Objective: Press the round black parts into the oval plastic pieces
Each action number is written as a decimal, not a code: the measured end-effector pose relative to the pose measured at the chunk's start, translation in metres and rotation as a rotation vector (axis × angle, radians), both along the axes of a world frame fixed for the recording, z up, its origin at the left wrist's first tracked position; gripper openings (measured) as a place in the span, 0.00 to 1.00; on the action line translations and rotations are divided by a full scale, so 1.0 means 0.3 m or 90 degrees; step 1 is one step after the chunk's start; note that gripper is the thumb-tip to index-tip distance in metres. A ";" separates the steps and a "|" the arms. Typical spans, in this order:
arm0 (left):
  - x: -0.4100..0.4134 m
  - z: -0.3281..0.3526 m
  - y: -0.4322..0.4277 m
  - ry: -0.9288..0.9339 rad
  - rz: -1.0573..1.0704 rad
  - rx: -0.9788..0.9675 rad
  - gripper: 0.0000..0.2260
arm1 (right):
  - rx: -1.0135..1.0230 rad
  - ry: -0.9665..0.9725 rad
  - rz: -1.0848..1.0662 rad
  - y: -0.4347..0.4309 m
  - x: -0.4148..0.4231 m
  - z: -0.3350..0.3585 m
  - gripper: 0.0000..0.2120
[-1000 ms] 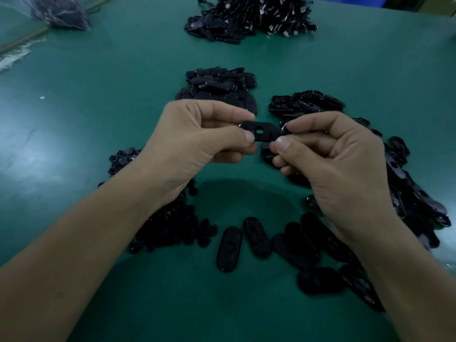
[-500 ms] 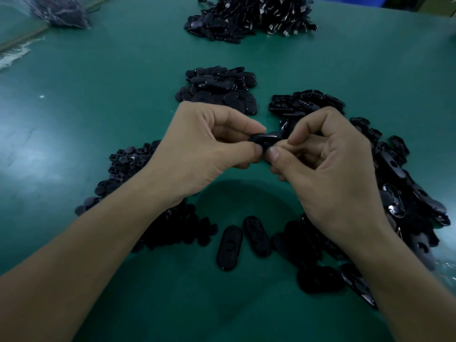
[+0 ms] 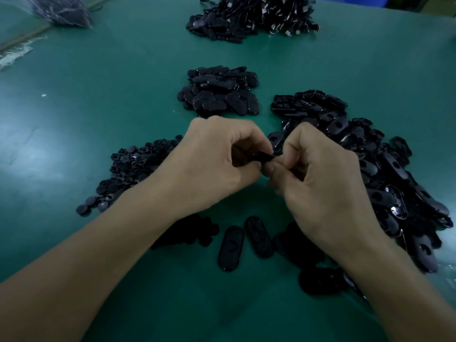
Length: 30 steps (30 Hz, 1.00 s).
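Both hands meet above the middle of the green table. My left hand and my right hand pinch one black oval plastic piece between thumbs and curled fingers; only its dark edge shows, the rest is hidden by the fingers. A heap of small round black parts lies left of my left hand. A big heap of oval pieces spreads right of my right hand. Several ovals lie flat below the hands.
Behind the hands sits a smaller heap of ovals. Farther back lies a pile of black parts with metal clips. A plastic bag of dark parts rests at the far left corner.
The hands have dropped lower and closed tighter around the oval piece. Its flat face with the hole showed a second ago; now only an edge shows.
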<state>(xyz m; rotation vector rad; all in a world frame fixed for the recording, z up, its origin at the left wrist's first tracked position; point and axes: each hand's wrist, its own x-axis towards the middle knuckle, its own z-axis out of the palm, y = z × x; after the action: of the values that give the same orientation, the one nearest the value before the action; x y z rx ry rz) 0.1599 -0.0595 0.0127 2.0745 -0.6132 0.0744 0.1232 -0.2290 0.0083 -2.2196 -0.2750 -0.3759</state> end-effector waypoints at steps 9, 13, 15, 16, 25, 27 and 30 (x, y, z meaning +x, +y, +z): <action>-0.001 0.007 -0.001 -0.131 0.044 0.129 0.08 | 0.077 0.104 0.042 0.009 0.000 -0.007 0.16; 0.004 0.001 -0.002 -0.117 0.071 0.127 0.06 | 0.168 0.144 0.080 0.006 0.007 -0.006 0.15; -0.002 -0.003 -0.010 -0.089 0.079 0.092 0.05 | 0.161 0.121 0.048 0.003 0.010 -0.009 0.12; -0.005 -0.005 -0.013 -0.066 0.077 0.066 0.06 | 0.126 0.091 0.020 0.000 0.013 -0.012 0.11; 0.017 0.006 -0.007 0.152 0.021 -0.158 0.06 | 0.142 0.078 0.033 -0.029 0.038 -0.008 0.09; 0.015 0.007 -0.010 0.173 0.021 -0.182 0.06 | 0.171 0.083 0.042 -0.028 0.038 -0.007 0.08; 0.019 0.009 -0.011 0.189 0.030 -0.205 0.06 | 0.198 0.083 0.044 -0.032 0.038 -0.004 0.07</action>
<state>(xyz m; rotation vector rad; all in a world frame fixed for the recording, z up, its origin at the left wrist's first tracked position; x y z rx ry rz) 0.1656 -0.0628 0.0155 1.7441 -0.3440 -0.1010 0.1346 -0.2386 0.0073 -1.9133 -0.2072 -0.2178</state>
